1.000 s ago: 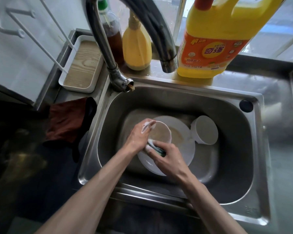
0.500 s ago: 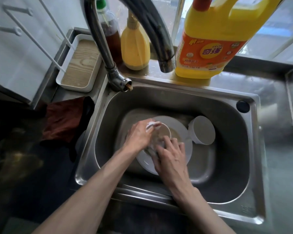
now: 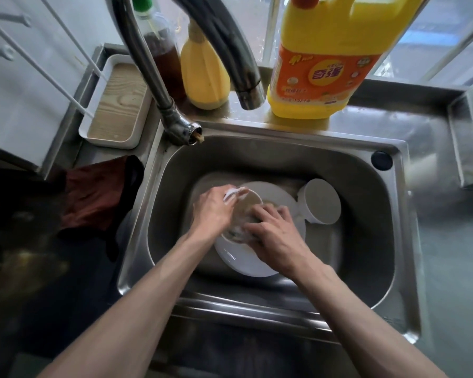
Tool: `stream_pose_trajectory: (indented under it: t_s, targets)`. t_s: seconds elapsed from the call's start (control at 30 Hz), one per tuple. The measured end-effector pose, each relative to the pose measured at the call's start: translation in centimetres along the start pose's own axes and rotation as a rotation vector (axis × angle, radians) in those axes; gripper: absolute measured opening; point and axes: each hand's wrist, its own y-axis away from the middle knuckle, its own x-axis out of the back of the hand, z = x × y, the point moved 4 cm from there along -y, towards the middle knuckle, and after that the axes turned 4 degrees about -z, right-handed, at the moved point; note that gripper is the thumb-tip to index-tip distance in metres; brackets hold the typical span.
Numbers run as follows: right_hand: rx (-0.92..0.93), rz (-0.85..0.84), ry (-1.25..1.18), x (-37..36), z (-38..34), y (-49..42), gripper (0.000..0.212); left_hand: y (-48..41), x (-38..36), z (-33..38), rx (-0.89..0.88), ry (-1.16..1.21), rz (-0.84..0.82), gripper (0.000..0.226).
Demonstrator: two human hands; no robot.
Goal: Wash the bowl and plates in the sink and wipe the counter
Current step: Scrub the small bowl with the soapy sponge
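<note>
Vs 1 s ago: right hand (image 3: pixel 277 237) has gone from the bowl's 6 o'clock rim to inside it. The sponge (image 3: pixel 236 232) is now mostly covered; a foamy sliver shows by the thumb, fingers curled over it. Left hand (image 3: pixel 212 211) grips the bowl (image 3: pixel 250 204) rim at 9 o'clock, fingertips foamy. Bowl murky inside, over a white plate (image 3: pixel 243 261) mid-sink (image 3: pixel 284 159). White container (image 3: pixel 321 201) just beside, 2 o'clock.

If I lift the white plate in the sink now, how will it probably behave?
The plate is probably slippery: suds show in the bowl over it. It looks like glazed ceramic, so likely stiff and breakable against the steel sink. Wide and shallow, it should lie flat, not roll.
</note>
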Motion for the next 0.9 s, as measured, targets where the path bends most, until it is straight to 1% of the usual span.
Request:
stream_pose_trajectory:
  t_s: [0.07, 0.1, 0.13, 0.17, 0.2, 0.23, 0.27, 0.3, 0.33, 0.37, 0.4, 0.47, 0.5, 0.53, 0.57, 0.6, 0.63, 0.67, 0.7, 0.73, 0.77, 0.8, 0.83, 0.87, 0.9]
  targets:
    - [0.057, 0.037, 0.178, 0.2, 0.0, 0.1, 0.025, -0.3, 0.0, 0.2, -0.004, -0.011, -0.021, 0.025]
    - [0.053, 0.06, 0.225, 0.3, -0.1, 0.1, 0.026, -0.4, -0.2, 0.3, -0.003, -0.007, -0.023, 0.025]
    - [0.022, 0.074, 0.236, 0.4, -0.3, 0.0, 0.023, -0.5, -0.4, 0.4, -0.001, 0.0, -0.019, 0.024]
    - [-0.039, 0.082, 0.185, 0.4, -0.7, -0.2, 0.015, -0.6, -0.7, 0.5, 0.004, 0.014, -0.008, 0.023]
    - [-0.136, 0.076, 0.035, 0.4, -1.0, -0.3, 0.006, -0.5, -0.9, 0.7, 0.015, 0.044, 0.009, 0.021]
    - [-0.29, 0.04, -0.214, 0.5, -1.1, -0.4, 0.012, -0.4, -1.2, 0.7, 0.032, 0.088, 0.027, 0.02]
    - [-0.438, -0.012, -0.519, 0.2, -1.2, -0.4, 0.019, -0.2, -1.4, 0.7, 0.048, 0.138, 0.043, 0.019]
    - [-0.534, -0.047, -0.777, -0.1, -1.4, -0.4, 0.021, -0.1, -1.6, 0.7, 0.057, 0.18, 0.056, 0.018]
    - [-0.578, -0.054, -0.92, -0.1, -1.5, -0.2, 0.022, 0.0, -1.7, 0.6, 0.056, 0.198, 0.058, 0.017]
    - [-0.574, -0.054, -0.962, 0.0, -1.5, -0.1, 0.022, 0.0, -1.8, 0.5, 0.046, 0.191, 0.049, 0.017]
    - [-0.547, -0.07, -0.951, 0.1, -1.5, 0.1, 0.023, 0.1, -1.8, 0.5, 0.04, 0.177, 0.036, 0.017]
    - [-0.458, -0.133, -0.798, 0.6, -1.3, 0.4, 0.023, 0.2, -1.8, 0.3, 0.044, 0.159, -0.007, 0.021]
    - [-0.391, -0.197, -0.621, 0.7, -0.9, 0.6, 0.023, 0.2, -1.9, 0.1, 0.04, 0.144, -0.037, 0.024]
    - [-0.283, -0.25, -0.346, 0.9, -0.5, 0.5, 0.024, 0.4, -2.0, 0.2, 0.025, 0.116, -0.07, 0.027]
    - [-0.148, -0.254, -0.037, 1.1, -0.3, 0.5, 0.02, 0.5, -2.0, 0.3, 0.004, 0.078, -0.103, 0.028]
    - [-0.013, -0.204, 0.192, 1.3, -0.2, 0.6, 0.012, 0.7, -2.0, 0.5, -0.013, 0.043, -0.127, 0.029]
    - [0.066, -0.135, 0.331, 1.5, -0.3, 0.6, 0.01, 0.6, -2.0, 0.7, -0.023, 0.022, -0.137, 0.029]
    - [0.073, -0.11, 0.39, 1.3, -0.3, 0.7, 0.014, 0.5, -1.9, 0.9, -0.03, 0.01, -0.14, 0.029]
    - [0.056, -0.092, 0.39, 1.0, -0.4, 0.7, 0.015, 0.2, -1.8, 1.1, -0.034, -0.004, -0.136, 0.028]
    - [-0.01, -0.087, 0.326, 0.7, -0.7, 0.7, 0.015, 0.0, -1.8, 1.3, -0.037, -0.02, -0.129, 0.027]
    - [-0.106, -0.078, 0.198, 0.5, -1.0, 0.6, 0.015, -0.3, -1.8, 1.3, -0.034, -0.028, -0.118, 0.025]
    - [-0.255, -0.074, -0.037, 0.6, -1.1, 0.5, 0.021, -0.5, -1.8, 1.2, -0.026, -0.023, -0.105, 0.022]
    - [-0.406, -0.087, -0.368, 0.5, -1.1, 0.5, 0.028, -0.7, -1.7, 0.9, -0.016, -0.006, -0.09, 0.022]
    - [-0.498, -0.08, -0.648, 0.3, -1.3, 0.4, 0.031, -0.8, -1.6, 0.8, -0.012, 0.015, -0.076, 0.023]
    - [-0.516, -0.049, -0.761, 0.3, -1.5, 0.5, 0.03, -0.9, -1.4, 0.7, -0.015, 0.026, -0.068, 0.025]
